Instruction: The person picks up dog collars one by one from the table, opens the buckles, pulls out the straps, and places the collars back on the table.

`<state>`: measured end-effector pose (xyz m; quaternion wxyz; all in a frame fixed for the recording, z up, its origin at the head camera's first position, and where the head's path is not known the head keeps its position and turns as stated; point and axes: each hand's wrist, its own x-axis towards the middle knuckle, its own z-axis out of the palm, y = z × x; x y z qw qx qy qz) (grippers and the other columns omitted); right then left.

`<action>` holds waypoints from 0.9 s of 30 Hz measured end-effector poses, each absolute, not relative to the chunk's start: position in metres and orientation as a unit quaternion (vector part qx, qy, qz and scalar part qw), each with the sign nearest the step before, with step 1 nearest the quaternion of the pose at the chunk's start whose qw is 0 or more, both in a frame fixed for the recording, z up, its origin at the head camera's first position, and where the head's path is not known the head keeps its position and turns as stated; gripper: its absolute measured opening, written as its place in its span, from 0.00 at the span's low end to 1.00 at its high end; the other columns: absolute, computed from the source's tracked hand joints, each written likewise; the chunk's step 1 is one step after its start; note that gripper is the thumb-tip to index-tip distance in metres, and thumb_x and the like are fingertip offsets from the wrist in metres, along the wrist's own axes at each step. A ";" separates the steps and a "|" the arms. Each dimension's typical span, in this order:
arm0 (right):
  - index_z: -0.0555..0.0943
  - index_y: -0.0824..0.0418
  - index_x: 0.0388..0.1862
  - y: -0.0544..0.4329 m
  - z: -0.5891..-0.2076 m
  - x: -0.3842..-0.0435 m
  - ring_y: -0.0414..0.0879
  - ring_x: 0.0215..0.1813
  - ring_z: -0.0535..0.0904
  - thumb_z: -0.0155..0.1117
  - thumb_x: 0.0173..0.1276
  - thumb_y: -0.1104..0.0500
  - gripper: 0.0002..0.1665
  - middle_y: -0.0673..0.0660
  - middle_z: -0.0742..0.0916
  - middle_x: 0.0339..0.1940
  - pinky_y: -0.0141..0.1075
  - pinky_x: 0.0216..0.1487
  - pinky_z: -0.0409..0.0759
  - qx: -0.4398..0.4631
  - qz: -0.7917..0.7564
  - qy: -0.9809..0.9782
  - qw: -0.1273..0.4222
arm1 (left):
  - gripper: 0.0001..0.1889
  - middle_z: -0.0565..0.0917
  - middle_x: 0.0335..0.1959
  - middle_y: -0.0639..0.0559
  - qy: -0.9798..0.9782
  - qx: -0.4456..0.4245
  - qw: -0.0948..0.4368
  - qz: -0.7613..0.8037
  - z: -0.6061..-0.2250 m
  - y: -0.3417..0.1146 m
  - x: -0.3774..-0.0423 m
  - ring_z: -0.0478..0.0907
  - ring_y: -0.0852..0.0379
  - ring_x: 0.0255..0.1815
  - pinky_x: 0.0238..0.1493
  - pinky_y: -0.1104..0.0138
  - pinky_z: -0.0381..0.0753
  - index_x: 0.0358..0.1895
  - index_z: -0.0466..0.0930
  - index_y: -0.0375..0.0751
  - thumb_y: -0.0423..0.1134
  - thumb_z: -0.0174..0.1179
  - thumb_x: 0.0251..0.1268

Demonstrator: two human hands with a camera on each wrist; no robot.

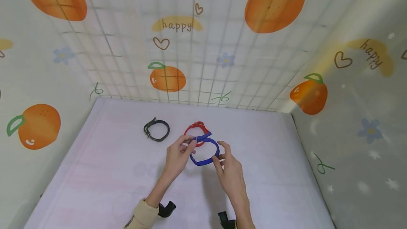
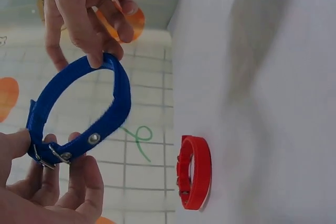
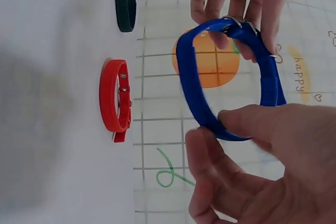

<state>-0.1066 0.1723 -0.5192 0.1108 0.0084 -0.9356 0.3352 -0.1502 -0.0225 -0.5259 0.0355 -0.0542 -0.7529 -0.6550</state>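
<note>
Both hands hold up a blue collar point(image 1: 204, 162) fastened into a loop, above the white table. My left hand point(image 1: 176, 155) pinches the band at its metal buckle point(image 2: 46, 162), thumb on one side and fingers on the other. On the opposite side of the loop, the thumb and fingers of my right hand point(image 1: 231, 173) pinch the plain band. Metal eyelets show along the strap in the left wrist view. Behind the blue collar lies a red collar point(image 3: 110, 95), partly covered by it in the head view. A dark green collar point(image 3: 126, 15) lies farther left.
A white cloth covers the table point(image 1: 270, 144). At its back stands a wire grid point(image 1: 127, 77) behind a sheet printed with oranges, hearts and words. Similar printed sheets hang at the left and right sides. Black curved pieces point(image 1: 166, 209) sit at both wrists.
</note>
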 end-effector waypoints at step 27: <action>0.83 0.48 0.67 0.162 -0.499 -0.108 0.53 0.65 0.84 0.69 0.78 0.46 0.22 0.53 0.87 0.61 0.53 0.63 0.76 0.100 0.377 -0.908 0.151 | 0.11 0.93 0.47 0.55 -0.805 -0.140 0.083 -0.571 -0.520 -0.022 -0.131 0.83 0.64 0.38 0.42 0.71 0.84 0.55 0.88 0.50 0.48 0.68 0.77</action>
